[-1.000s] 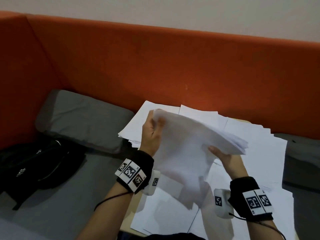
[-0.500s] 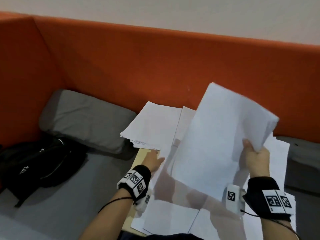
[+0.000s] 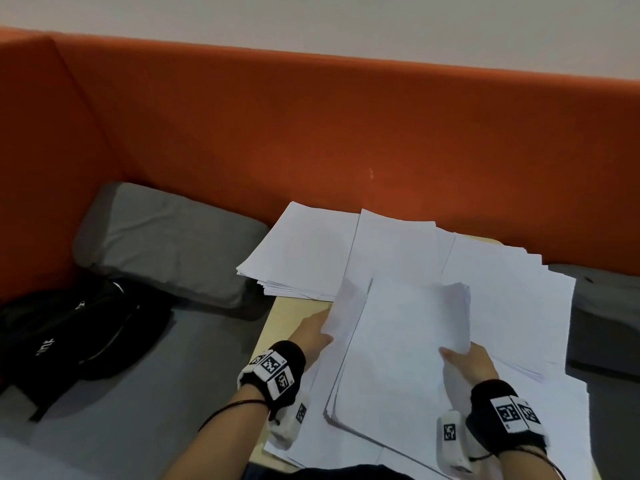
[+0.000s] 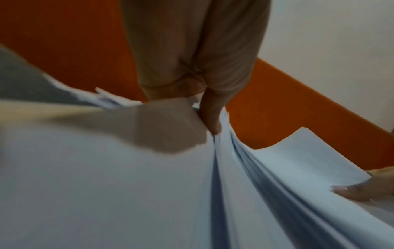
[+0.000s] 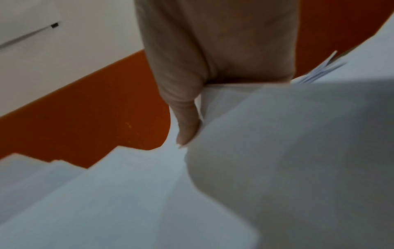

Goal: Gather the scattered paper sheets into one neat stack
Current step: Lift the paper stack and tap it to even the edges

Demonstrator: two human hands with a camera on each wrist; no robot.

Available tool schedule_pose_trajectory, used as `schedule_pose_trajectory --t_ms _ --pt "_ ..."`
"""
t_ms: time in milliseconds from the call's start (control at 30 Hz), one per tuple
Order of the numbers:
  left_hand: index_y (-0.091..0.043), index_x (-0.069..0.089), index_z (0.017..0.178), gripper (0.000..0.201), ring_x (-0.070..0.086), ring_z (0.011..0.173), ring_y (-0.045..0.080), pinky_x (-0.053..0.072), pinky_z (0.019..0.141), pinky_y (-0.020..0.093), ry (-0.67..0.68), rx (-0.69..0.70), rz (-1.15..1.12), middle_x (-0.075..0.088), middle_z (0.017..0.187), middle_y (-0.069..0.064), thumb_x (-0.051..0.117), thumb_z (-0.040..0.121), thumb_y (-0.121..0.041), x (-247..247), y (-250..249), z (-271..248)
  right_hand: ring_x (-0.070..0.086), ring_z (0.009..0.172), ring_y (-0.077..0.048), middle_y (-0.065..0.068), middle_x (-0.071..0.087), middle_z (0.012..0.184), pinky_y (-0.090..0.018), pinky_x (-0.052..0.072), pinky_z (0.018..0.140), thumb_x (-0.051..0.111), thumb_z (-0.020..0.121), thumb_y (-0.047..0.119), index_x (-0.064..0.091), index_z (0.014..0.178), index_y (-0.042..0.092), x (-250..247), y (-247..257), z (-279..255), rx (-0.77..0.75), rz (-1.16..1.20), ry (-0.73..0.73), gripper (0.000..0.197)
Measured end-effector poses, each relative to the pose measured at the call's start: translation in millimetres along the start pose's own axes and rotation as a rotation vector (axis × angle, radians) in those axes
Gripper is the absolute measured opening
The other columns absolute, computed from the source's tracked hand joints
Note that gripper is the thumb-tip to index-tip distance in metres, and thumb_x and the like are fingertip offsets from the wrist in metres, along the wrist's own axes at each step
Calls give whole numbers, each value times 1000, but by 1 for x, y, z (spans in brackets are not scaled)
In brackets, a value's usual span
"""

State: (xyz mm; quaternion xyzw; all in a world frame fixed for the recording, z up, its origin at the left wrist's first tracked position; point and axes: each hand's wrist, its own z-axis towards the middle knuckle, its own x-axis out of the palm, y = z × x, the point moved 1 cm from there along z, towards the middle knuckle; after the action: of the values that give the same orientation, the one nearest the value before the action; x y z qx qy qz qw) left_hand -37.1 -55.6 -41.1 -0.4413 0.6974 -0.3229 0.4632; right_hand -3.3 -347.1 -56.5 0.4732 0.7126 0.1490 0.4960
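From the head view, the left hand [image 3: 313, 332] grips the left edge of a thin white paper bundle [image 3: 401, 355], and the right hand [image 3: 467, 363] pinches its right edge. Half a second ago the right hand held the bundle raised alone; now it lies low over the loose sheets [image 3: 519, 296] covering the pale table [image 3: 294, 313]. A fanned stack [image 3: 304, 251] overhangs the table's far left corner beside a grey cushion [image 3: 166, 237].

Left wrist view: the thumb [image 4: 210, 118] presses smooth, curving sheets.

Right wrist view: the thumb [image 5: 187, 124] pinches blurred paper.
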Motion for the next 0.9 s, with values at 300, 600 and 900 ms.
schedule_pose_trajectory --t_ms 300,600,900 --pt "-16 29 144 65 46 122 19 36 105 29 -388 108 -192 43 132 5 48 88 11 -50 -27 15 53 83 -30 -19 57 95 -34 39 75 56 90 9 54 115 -7 -5 15 -2 -84 177 -18 30" --pt "-10 37 136 45 34 128 27 33 106 33 -171 -121 580 32 139 12 49 94 -20 -12 12 12 55 107 -40 -24 58 109 -43 42 91 53 90 6 52 119 -7 14 2 15 -13 46 -39 32" --pt "-17 45 85 13 44 89 18 41 73 22 -123 -157 162 44 86 -4 51 92 -9 17 1 9 55 106 -41 -20 57 103 -43 43 91 53 89 8 53 118 -6 17 -3 17 -15 54 -54 33"
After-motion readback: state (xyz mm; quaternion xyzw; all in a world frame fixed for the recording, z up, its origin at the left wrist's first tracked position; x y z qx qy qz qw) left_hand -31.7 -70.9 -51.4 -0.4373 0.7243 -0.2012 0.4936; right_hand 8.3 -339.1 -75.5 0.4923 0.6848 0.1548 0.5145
